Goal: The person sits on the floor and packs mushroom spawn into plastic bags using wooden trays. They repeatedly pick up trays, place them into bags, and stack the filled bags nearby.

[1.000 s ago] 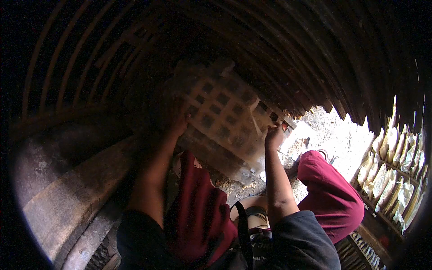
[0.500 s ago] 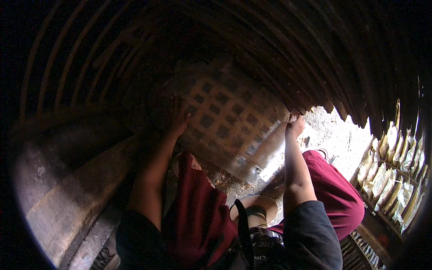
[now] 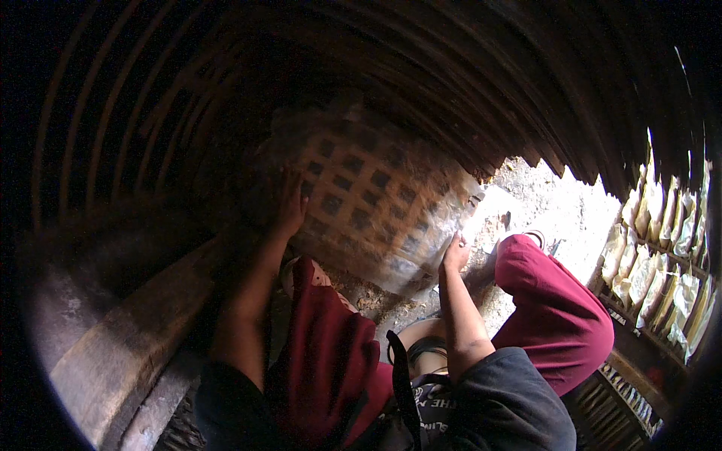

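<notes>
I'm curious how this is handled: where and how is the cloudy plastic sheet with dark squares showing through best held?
Probably by the right edge of the plastic sheet, from the person's near right, where the right hand is. The sheet spreads broadly flat, offering little to pinch mid-way, while that edge catches bright light; the far side is in shadow.

To our right we see rows of pale strips; dark slats ahead, planks at left.
</notes>
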`<state>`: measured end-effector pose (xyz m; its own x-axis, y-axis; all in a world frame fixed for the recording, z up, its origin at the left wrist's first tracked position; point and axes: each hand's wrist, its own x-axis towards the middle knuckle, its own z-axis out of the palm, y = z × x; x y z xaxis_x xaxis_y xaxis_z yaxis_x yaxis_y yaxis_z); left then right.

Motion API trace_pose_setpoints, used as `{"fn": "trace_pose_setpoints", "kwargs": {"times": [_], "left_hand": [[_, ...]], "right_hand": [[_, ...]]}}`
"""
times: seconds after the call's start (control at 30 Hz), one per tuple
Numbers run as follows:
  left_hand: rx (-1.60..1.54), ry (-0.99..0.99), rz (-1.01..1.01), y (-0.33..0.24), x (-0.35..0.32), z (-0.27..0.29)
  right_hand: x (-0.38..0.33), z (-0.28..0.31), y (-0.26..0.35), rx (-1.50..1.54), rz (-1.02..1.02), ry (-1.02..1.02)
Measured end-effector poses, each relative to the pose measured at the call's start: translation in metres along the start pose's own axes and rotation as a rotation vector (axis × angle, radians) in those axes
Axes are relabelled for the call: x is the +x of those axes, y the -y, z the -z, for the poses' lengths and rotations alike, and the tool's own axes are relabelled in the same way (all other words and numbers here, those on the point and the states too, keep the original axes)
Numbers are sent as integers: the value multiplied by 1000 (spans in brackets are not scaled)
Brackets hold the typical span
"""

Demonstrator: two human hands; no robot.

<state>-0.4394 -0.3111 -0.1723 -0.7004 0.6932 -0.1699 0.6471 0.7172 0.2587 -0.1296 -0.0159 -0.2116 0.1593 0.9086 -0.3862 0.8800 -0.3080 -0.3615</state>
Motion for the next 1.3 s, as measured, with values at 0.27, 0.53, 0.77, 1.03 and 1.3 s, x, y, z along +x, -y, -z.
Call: {"fn": "trace_pose_setpoints", "kwargs": {"times": [0.27, 0.53, 0.77, 1.03, 1.3], "left_hand": [[-116, 92, 59, -4, -13, -25], [-211, 262, 65, -10, -21, -11], [-276, 224, 229, -7, -32, 30], [-601, 451, 150, -72, -56, 169], [-604, 540, 1, -205, -56, 265]], "right_hand": [[33, 12, -13, 280, 64, 301], [-5, 104, 16, 635, -165, 1025], [-47, 150, 26, 798, -21, 1049], [-56, 300, -7, 1097, -290, 1106], [-43, 479, -88, 1232, -100, 853]]}}
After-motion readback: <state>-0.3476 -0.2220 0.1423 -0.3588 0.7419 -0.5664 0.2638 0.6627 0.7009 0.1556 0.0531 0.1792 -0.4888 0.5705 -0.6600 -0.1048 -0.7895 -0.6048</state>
